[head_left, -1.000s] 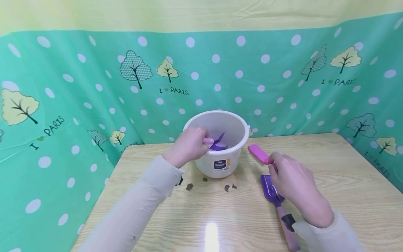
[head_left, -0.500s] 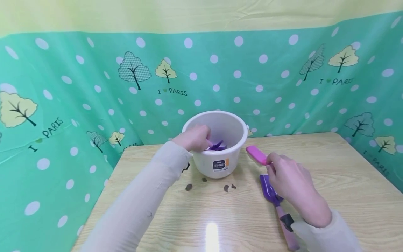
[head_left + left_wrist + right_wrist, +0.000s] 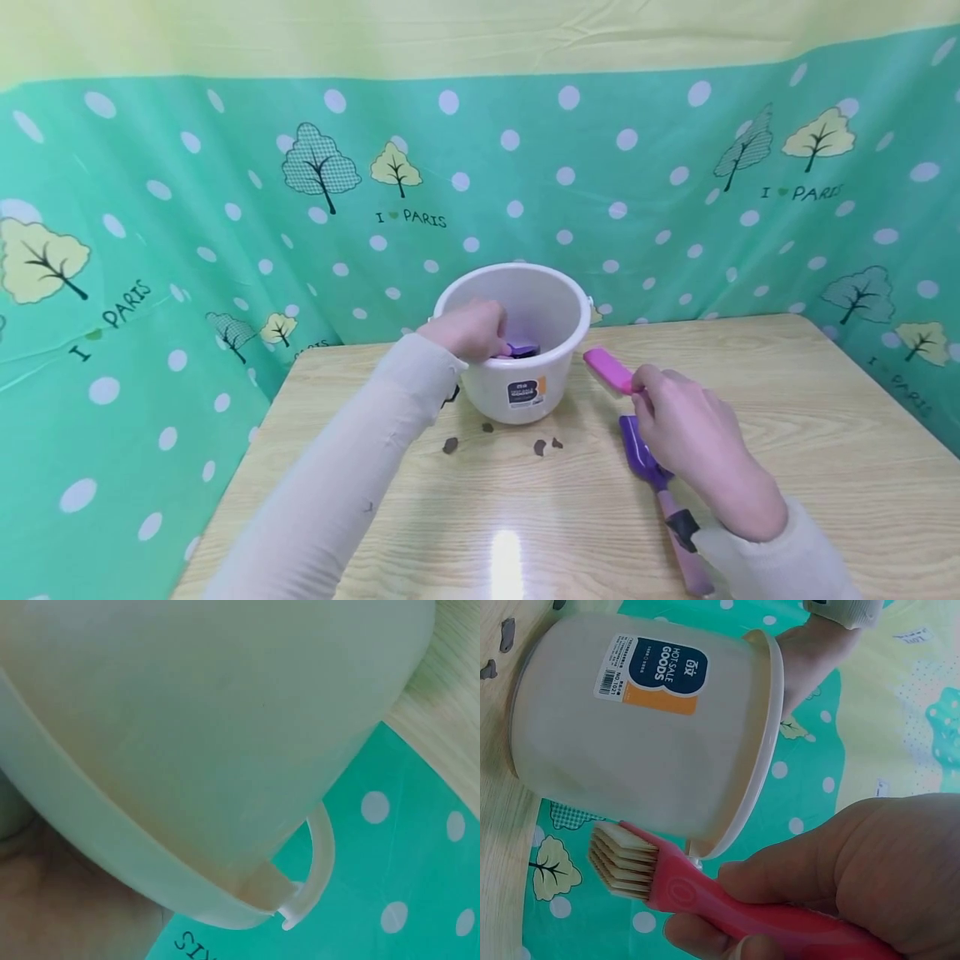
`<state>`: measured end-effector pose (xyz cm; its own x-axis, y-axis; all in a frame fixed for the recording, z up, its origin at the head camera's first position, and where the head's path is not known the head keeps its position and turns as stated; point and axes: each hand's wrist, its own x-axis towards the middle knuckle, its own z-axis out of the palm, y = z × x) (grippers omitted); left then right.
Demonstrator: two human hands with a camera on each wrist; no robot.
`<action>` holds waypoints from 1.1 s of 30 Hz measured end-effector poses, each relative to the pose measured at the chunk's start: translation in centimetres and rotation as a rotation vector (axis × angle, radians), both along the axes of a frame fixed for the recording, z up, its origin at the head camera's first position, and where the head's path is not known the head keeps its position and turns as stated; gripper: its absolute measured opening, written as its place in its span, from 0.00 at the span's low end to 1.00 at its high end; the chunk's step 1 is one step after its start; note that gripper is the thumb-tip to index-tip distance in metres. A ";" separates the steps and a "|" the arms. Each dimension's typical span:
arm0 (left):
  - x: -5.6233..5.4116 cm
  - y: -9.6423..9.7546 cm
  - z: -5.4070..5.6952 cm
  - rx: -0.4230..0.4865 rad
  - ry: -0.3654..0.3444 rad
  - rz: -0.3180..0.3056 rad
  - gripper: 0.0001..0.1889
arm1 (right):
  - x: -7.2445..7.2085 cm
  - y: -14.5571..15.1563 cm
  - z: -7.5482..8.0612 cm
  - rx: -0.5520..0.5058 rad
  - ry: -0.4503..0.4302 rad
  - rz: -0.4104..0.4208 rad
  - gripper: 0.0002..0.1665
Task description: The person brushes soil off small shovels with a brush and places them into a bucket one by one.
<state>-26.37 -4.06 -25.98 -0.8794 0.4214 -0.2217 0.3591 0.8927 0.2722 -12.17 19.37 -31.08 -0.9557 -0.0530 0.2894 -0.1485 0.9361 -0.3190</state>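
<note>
My left hand (image 3: 480, 327) reaches over the near left rim into a white bucket (image 3: 517, 392), its fingers at the pink handle of a purple-headed tool (image 3: 522, 350). The bucket wall hides most of that tool, so its exact kind does not show. In the left wrist view the bucket wall (image 3: 225, 735) fills most of the picture and covers the fingers. My right hand (image 3: 693, 442) grips a pink brush (image 3: 682, 881) by its handle, pale bristles showing in the right wrist view. The brush head is held beside the bucket, to its right.
Under my right forearm lies a purple shovel (image 3: 642, 454) with a pink handle on the wooden table (image 3: 420, 533). Several dark scraps (image 3: 450, 445) are scattered in front of the bucket. A green dotted curtain (image 3: 525, 200) hangs behind the table and along both sides.
My left hand has lowered the purple-headed tool deeper into the bucket, so less of its head shows. The right hand with the brush stays almost in place.
</note>
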 end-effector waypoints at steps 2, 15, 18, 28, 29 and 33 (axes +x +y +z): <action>0.0 0.0 0.0 0.005 -0.001 -0.001 0.07 | 0.0 0.0 0.0 0.001 0.000 -0.002 0.09; 1.0 0.3 0.2 0.058 0.225 -0.074 0.04 | 0.1 0.2 0.1 0.007 0.001 -0.004 0.08; 1.5 0.2 0.1 0.067 0.337 -0.106 0.05 | 0.1 0.3 0.2 0.004 -0.004 -0.004 0.09; 4.1 0.1 0.0 0.168 0.675 -0.184 0.09 | 0.2 0.8 0.5 -0.025 -0.011 0.001 0.09; 4.4 0.0 -0.1 0.188 0.695 -0.197 0.08 | 0.2 0.9 0.5 -0.026 -0.009 0.001 0.09; 5.5 -0.4 -0.7 0.299 0.755 -0.268 0.05 | 0.2 1.0 0.7 -0.024 0.002 -0.004 0.08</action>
<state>-20.91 -4.47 -26.68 -0.6087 0.5838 0.5373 0.7279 0.6803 0.0855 -11.99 20.39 -30.42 -0.9553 -0.0423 0.2925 -0.1454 0.9288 -0.3408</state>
